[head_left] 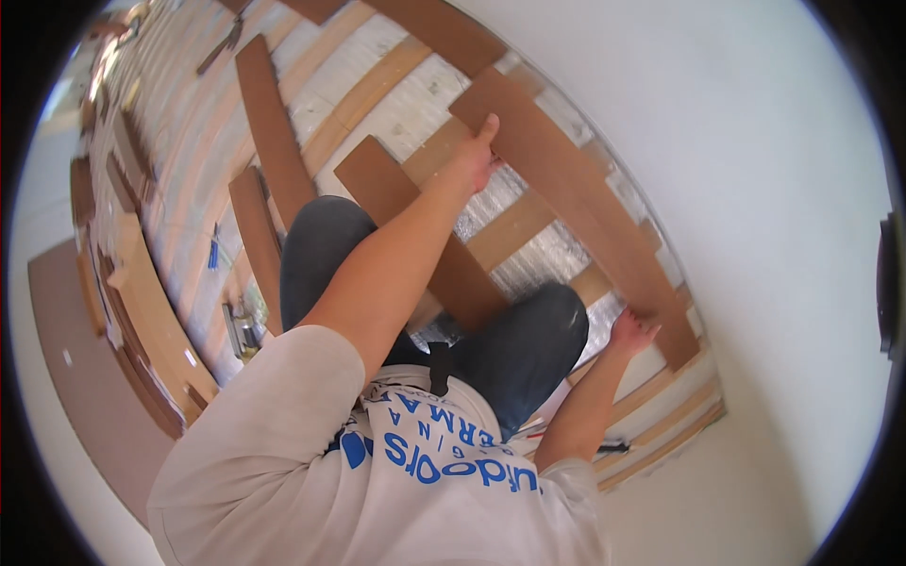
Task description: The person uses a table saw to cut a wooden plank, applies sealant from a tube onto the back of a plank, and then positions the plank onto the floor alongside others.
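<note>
A long brown floorboard (576,203) lies slantwise along the white wall, over the wooden battens (514,228). My left hand (479,158) grips its near edge towards the far end, thumb up and fingers partly hidden beneath. At the other end my right hand (634,332) is closed on the same edge, its fingertips partly out of sight. Between my knees another brown board (392,189) rests across the battens. Silvery sheeting (540,262) shows in the gaps between the battens.
The white wall (746,189) bounds the right side. More loose boards (274,118) lie to the left, beside a stack of planks (156,302). A hammer-like tool (223,47) sits at the far left, and a blue-handled tool (214,250) lies nearer. A dark tool (613,445) is by my right forearm.
</note>
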### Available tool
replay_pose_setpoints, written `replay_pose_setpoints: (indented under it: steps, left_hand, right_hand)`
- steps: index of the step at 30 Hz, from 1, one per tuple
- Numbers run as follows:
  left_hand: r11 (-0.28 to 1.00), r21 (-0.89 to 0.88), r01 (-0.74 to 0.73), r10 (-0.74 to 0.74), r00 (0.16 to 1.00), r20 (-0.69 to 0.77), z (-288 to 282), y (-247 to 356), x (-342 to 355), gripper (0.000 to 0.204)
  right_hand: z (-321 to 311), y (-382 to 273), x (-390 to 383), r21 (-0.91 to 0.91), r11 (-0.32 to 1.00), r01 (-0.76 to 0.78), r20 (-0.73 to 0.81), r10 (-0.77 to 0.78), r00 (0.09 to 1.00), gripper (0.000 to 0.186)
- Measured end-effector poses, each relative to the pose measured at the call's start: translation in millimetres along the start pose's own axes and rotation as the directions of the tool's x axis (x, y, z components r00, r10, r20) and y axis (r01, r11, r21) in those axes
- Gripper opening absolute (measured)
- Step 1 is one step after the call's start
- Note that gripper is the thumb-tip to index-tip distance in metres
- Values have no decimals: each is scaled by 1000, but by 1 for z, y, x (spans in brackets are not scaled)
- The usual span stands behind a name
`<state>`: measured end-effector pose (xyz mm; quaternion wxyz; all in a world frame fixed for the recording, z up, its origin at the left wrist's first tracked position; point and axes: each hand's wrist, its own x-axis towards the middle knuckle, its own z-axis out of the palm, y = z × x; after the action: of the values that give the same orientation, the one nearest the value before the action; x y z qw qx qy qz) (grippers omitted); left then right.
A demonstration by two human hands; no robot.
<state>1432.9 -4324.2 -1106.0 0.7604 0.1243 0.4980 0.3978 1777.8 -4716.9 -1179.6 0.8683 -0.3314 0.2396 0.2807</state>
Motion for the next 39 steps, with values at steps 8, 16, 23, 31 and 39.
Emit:
replay_pose_setpoints:
  steps: [8, 16, 23, 31, 39]
  left_hand:
    - [987, -154, 50, -63, 994, -84, -8, -42, 64, 44]
    - [930, 363, -50, 106, 985, -136, -7, -10, 109, 35]
    - [172, 984, -53, 242, 970, 9, -2, 28, 95, 50]
    - [-5, 995, -100, 678, 731, 77, -36, 17, 105, 52]
    - [-19, 974, -225, 784, 601, 154, -39, 7, 116, 46]
  right_hand:
    - [5, 8, -11, -209, 974, 89, -109, -114, 988, 50]
    - [36, 16, 36, -236, 972, 21, 20, -17, 1000, 51]
    - [14, 16, 58, -235, 971, -34, 0, 35, 999, 50]
    - [33, 43, 32, -366, 930, -35, -15, 32, 999, 45]
    - [9, 19, 53, -361, 924, -128, 25, 147, 989, 41]
